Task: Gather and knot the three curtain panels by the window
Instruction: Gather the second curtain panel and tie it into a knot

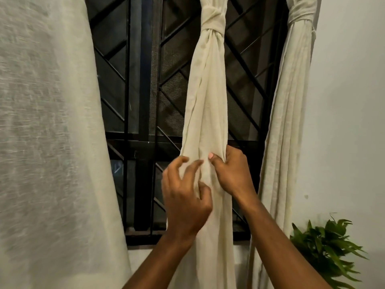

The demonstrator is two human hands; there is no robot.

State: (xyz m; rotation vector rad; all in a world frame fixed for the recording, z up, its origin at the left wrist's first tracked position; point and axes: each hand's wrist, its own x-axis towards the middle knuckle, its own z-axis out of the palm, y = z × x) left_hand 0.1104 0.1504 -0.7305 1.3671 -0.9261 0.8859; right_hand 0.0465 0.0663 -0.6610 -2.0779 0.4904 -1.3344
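The right hand (231,172) is gripping the right edge of the middle panel (206,101), its fingers curling round a bunch of folds and the thumb pressing in from the front. The left hand (185,197) is working just beside it, its fingers bent claw-like against the cloth. I cannot tell whether it is pinching a fold or only touching.

Both hands are sitting on the hanging tail, well below the knot (212,19) tied high in this panel. Behind the panel the dark window grille (145,80) is showing. Further right, the right panel (285,122) is hanging against the wall (343,101), gathered and wrapped near the top, with a leafy plant (325,247) below it. Far to the left, the left panel (52,122) is hanging flat and wide, not yet gathered, so the job looks about two-thirds done.

The risk seems to lie in the pull. The right hand is holding only one edge, so a hard downward tug would likely be dragging the knot crooked or working it loose. The cloth looks thin and slippery, so folds could be sliding out of the left hand's loose fingers and spreading the tail unevenly.
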